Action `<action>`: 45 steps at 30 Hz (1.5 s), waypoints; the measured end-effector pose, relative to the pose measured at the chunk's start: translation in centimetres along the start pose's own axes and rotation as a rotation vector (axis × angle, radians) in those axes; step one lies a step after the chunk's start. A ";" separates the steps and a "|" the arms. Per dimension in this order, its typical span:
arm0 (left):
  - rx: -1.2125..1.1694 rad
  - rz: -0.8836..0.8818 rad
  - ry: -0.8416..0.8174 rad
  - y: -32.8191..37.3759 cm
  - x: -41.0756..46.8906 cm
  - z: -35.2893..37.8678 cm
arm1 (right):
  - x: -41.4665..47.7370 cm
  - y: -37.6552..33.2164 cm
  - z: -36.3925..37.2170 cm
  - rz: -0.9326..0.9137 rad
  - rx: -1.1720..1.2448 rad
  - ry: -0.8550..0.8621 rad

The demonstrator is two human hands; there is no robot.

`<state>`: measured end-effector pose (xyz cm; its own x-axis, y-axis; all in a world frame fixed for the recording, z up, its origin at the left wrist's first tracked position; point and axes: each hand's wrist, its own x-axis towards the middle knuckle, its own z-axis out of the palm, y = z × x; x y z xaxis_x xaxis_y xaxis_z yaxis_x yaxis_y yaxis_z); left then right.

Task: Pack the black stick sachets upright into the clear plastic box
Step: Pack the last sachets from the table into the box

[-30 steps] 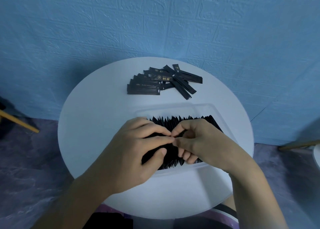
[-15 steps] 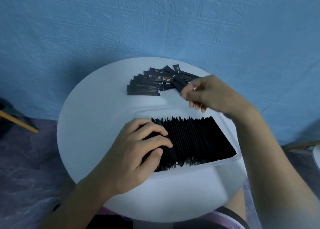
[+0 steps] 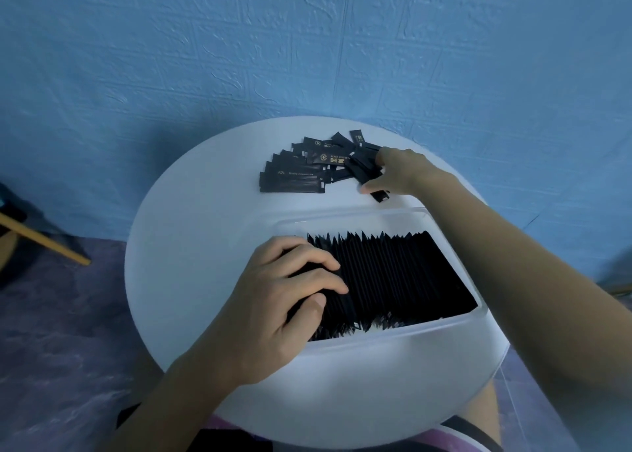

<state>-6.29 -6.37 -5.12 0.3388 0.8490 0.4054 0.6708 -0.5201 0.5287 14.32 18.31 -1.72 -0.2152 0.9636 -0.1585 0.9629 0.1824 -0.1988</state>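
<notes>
Black stick sachets [image 3: 393, 274] are packed upright in a tight row inside the clear plastic box [image 3: 444, 327], which is placed on the near half of the round white tabletop [image 3: 191, 246]. The left end of the row is held by the left hand [image 3: 273, 308]: its fingers [image 3: 321, 263] are curled over the sachet tops and the thumb [image 3: 313, 306] is pressed against the near side.

A pile of loose sachets [image 3: 297, 178] is spread flat on the far part of the tabletop, apart from the box. The right hand [image 3: 403, 171] is laid on the right edge of this pile, with one single sachet [image 3: 380, 195] seen partly under the thumb. This sachet is possibly pinched, but it cannot be told, because the fingers are hidden by the back of the hand.

A blue textured wall [image 3: 307, 58] is seen behind the tabletop.
</notes>
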 end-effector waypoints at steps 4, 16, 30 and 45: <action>-0.011 0.006 0.016 -0.1 0.0 0.1 | -0.5 -0.2 -0.2 -0.021 -0.036 -0.038; -0.007 0.006 0.018 -0.1 0.0 0.2 | -1.3 0.4 -1.0 -0.104 -0.010 0.029; -0.041 -0.010 0.055 -0.1 0.0 0.4 | -15.5 -1.9 -1.2 -0.241 0.543 0.082; -0.030 0.023 0.063 -0.2 1.3 0.7 | -19.1 -2.7 2.0 -0.099 0.773 -0.138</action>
<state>-5.59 -5.11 -5.22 0.3112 0.8295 0.4637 0.6426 -0.5432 0.5404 15.50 -0.98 -0.13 -0.3613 0.9077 -0.2136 0.5628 0.0297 -0.8261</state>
